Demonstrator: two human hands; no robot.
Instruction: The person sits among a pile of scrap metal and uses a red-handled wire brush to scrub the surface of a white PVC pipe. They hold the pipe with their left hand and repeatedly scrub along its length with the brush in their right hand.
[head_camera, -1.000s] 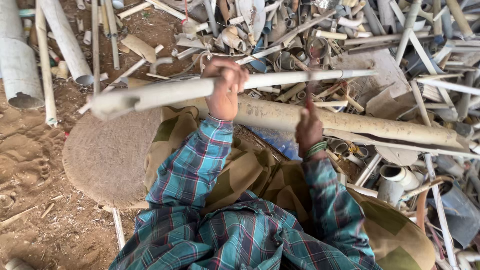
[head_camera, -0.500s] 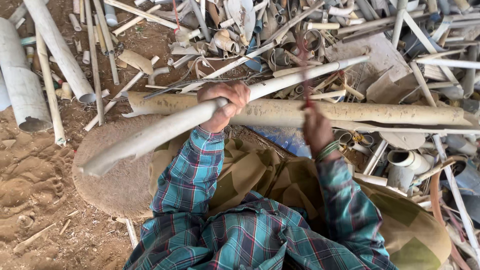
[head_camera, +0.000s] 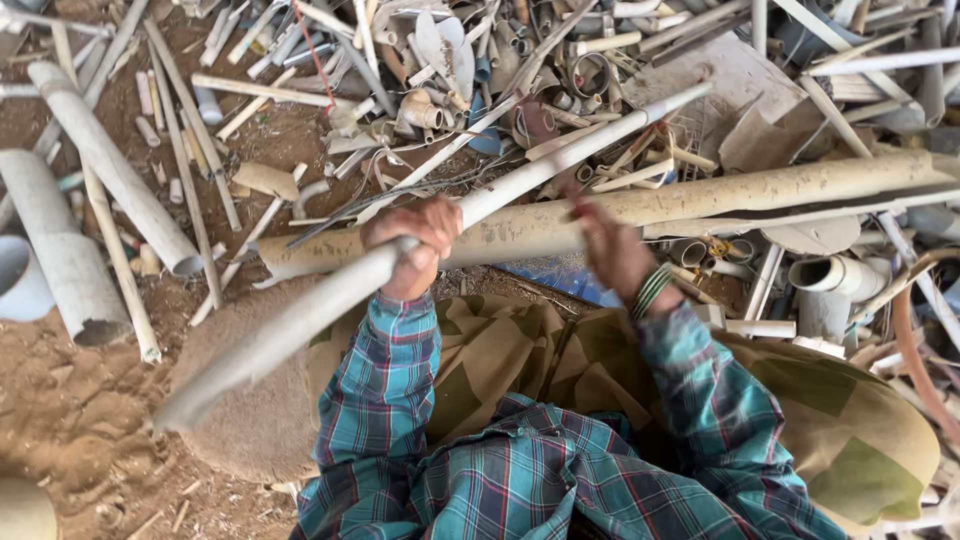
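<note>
Pipe, long, pale, dusty, held slanted across the view: near end blurred at lower left above the bare soil, far end up right over the scrap heap. Left hand wrapped around pipe near mid-length, fingers curled shut on it. Right hand, green bangles at the wrist, sits just right of the pipe and in front of a thick tan pipe lying crosswise; blurred, so cannot tell whether it grips anything. Both sleeves plaid teal. Olive patterned cloth spread over the lap below the hands. Larger grey pipes lie on the soil at left, well apart from the hands.
</note>
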